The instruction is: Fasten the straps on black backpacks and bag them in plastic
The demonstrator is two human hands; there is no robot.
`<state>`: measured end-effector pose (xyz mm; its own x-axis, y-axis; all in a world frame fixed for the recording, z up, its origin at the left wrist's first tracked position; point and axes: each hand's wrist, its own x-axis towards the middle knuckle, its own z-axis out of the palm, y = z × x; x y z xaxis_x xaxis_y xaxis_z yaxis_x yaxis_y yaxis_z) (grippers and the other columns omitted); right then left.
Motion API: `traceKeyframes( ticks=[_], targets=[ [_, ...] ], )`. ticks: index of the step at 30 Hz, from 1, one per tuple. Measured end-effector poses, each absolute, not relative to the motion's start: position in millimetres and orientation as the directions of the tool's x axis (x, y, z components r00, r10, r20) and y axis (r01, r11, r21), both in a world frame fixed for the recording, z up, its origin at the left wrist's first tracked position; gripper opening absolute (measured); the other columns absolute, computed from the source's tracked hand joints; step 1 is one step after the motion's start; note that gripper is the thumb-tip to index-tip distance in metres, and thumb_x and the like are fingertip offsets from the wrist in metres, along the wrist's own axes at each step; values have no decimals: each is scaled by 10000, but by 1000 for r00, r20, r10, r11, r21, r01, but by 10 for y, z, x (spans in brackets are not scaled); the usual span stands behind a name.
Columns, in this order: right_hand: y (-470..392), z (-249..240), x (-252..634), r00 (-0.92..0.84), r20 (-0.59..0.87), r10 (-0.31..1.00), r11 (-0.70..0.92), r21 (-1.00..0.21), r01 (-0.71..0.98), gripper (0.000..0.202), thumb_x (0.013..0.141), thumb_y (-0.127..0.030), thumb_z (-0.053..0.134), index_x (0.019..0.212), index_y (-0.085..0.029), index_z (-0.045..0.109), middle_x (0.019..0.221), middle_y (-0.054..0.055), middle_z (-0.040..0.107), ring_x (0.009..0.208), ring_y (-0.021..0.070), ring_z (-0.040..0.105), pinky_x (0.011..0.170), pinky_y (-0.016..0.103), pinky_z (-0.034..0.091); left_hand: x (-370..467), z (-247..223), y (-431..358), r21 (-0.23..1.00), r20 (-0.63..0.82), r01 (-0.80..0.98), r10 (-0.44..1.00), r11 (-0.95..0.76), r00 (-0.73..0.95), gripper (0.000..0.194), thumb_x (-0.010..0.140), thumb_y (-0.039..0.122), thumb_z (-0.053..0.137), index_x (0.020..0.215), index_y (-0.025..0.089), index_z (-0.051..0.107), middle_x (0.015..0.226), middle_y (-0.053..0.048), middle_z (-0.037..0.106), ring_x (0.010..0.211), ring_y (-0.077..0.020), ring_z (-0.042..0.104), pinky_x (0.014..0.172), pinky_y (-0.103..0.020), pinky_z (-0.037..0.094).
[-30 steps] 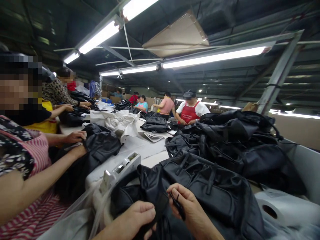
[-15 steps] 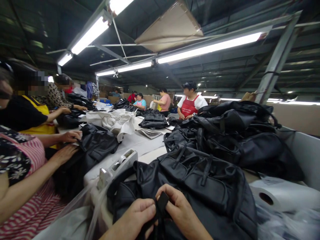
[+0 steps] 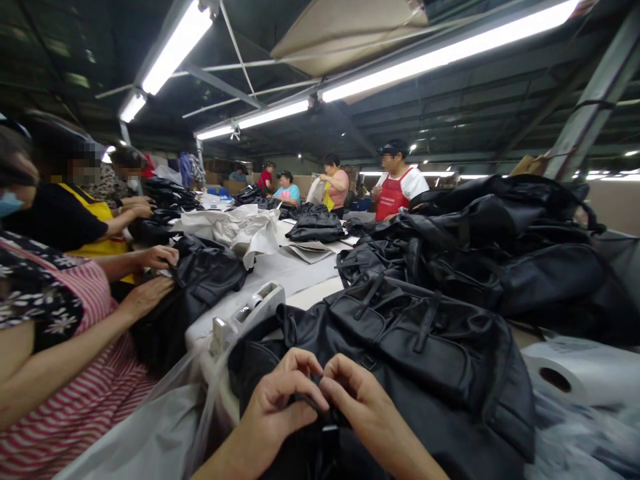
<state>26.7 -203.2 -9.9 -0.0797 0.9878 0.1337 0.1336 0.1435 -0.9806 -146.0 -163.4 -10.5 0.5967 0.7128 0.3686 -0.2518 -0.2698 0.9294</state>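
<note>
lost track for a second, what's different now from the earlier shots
The left hand has risen, and its fingertips now meet those of the right hand at a small dark piece; they were apart a second ago. The black bag and the plastic roll stay put.

Bag (image 3: 425, 353) before the bag pile (image 3: 500, 260), tape dispenser (image 3: 247, 317) at its left, plastic-film roll (image 3: 575, 373) at its right.

Bag workshop, tube lights (image 3: 450, 50), aproned workers
</note>
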Motion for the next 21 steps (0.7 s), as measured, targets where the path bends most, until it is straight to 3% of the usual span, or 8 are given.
traceKeyframes(
  ticks=[4,8,15,21],
  targets=[
    [-2119,-5,282,-361,-48,932,-72,-996,-53,357,851,-529,620,837,-178,554,720,-12,603,625,103,466,558,213,317,-1725,-183,-1609,926,358,-348,639,-148,680,90,780,365,782,796,278,794,1015,-36,533,889,-165,497,818,-297,382],
    [-2139,6,296,-473,-75,878,-161,-976,-144,349,764,-457,730,889,-163,589,737,6,655,598,87,455,542,203,279,-1868,-260,-1628,921,327,-386,626,-45,708,144,757,398,802,723,260,782,879,-25,511,795,-138,496,725,-269,382],
    [-2113,8,264,-379,-112,919,-117,-993,8,116,672,-243,703,703,-159,629,617,-48,547,591,91,418,569,224,299,-1846,-259,-1666,876,306,-473,647,95,698,69,762,327,803,710,286,786,810,-4,482,762,-121,517,673,-242,373],
    [-2111,-3,231,-342,-92,935,-98,-995,-1,64,667,-215,670,666,-163,633,587,-50,553,570,90,424,555,226,297,-1821,-247,-1643,887,286,-452,654,97,700,66,776,331,790,719,298,795,824,-4,485,767,-122,512,677,-243,378]
  ],
)
